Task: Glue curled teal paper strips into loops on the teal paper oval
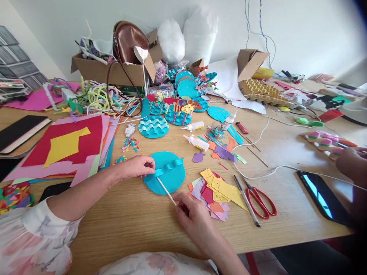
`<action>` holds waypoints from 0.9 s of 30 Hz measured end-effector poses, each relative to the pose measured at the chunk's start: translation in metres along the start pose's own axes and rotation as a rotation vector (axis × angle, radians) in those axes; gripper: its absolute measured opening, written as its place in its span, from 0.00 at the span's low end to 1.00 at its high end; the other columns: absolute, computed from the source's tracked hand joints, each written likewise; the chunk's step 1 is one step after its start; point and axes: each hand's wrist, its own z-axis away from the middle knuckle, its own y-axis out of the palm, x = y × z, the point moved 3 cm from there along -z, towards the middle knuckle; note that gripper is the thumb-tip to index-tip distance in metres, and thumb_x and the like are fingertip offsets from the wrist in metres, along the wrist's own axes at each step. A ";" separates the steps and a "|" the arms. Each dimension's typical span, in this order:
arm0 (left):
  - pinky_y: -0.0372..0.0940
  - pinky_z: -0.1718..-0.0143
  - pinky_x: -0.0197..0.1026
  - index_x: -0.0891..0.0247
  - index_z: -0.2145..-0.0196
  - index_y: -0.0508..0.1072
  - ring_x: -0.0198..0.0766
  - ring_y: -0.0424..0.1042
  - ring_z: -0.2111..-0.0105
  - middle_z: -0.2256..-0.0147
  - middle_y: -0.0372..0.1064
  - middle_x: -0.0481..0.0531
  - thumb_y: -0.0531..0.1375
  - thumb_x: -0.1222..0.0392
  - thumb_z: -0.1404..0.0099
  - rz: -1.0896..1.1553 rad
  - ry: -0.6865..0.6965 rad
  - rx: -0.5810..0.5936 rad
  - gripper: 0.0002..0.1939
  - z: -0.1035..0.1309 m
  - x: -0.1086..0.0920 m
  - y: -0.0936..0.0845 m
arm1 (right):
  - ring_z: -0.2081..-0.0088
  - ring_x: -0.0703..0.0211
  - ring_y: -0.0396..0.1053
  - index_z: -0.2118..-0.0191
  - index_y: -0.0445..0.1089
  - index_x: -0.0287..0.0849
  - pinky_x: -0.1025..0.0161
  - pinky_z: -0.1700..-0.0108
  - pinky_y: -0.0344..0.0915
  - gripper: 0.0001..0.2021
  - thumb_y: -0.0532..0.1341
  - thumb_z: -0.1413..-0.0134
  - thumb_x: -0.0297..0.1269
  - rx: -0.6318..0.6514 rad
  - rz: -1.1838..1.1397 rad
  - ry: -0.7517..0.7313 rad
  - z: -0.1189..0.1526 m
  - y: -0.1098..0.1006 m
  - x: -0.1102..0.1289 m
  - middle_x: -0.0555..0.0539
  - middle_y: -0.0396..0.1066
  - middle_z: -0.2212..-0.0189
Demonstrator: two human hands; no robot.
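A round blue paper disc lies flat on the table before me. Across it runs a narrow blue paper strip, bent into several small waves. My left hand pinches the strip's left end at the disc's edge. Between the fingers of my right hand is a thin pale stick, its far tip touching or just beside the strip near my left fingers. Right of the disc lie cut paper pieces, some of them yellow fish shapes.
Red-handled scissors and a pen lie to the right, near a phone. Glue bottles and finished wavy discs stand behind. Coloured paper sheets are stacked left. Another person's hand is at the right edge.
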 end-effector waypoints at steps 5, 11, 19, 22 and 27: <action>0.57 0.78 0.33 0.63 0.74 0.66 0.33 0.62 0.77 0.79 0.61 0.44 0.56 0.52 0.52 -0.008 -0.010 -0.011 0.11 0.001 -0.002 0.000 | 0.78 0.65 0.60 0.67 0.65 0.41 0.70 0.76 0.52 0.09 0.50 0.51 0.26 -0.033 0.036 0.023 0.006 -0.015 -0.001 0.52 0.64 0.80; 0.54 0.79 0.33 0.64 0.74 0.67 0.32 0.59 0.78 0.78 0.60 0.44 0.55 0.52 0.52 -0.034 0.000 -0.027 0.12 0.000 -0.002 0.001 | 0.77 0.64 0.61 0.65 0.65 0.41 0.69 0.75 0.51 0.10 0.49 0.49 0.26 -0.088 0.133 0.014 -0.008 -0.008 -0.003 0.51 0.65 0.78; 0.55 0.76 0.34 0.64 0.74 0.67 0.34 0.60 0.75 0.77 0.62 0.45 0.55 0.51 0.53 -0.065 0.020 -0.049 0.13 -0.005 0.003 0.002 | 0.75 0.65 0.61 0.67 0.65 0.41 0.70 0.75 0.50 0.10 0.49 0.50 0.23 -0.081 0.176 -0.007 -0.012 0.000 -0.005 0.49 0.66 0.75; 0.55 0.75 0.34 0.64 0.75 0.67 0.35 0.61 0.75 0.77 0.62 0.45 0.55 0.50 0.53 -0.073 0.018 -0.054 0.13 -0.005 0.003 0.002 | 0.76 0.65 0.60 0.66 0.64 0.41 0.69 0.74 0.51 0.10 0.49 0.50 0.24 -0.113 0.121 -0.013 -0.007 -0.006 -0.002 0.51 0.65 0.77; 0.55 0.75 0.34 0.64 0.74 0.67 0.35 0.61 0.75 0.77 0.63 0.46 0.55 0.50 0.53 -0.078 0.018 -0.064 0.14 -0.005 0.003 0.002 | 0.77 0.66 0.60 0.66 0.65 0.41 0.69 0.75 0.51 0.09 0.49 0.50 0.25 -0.045 0.046 -0.011 0.001 -0.012 0.001 0.53 0.63 0.79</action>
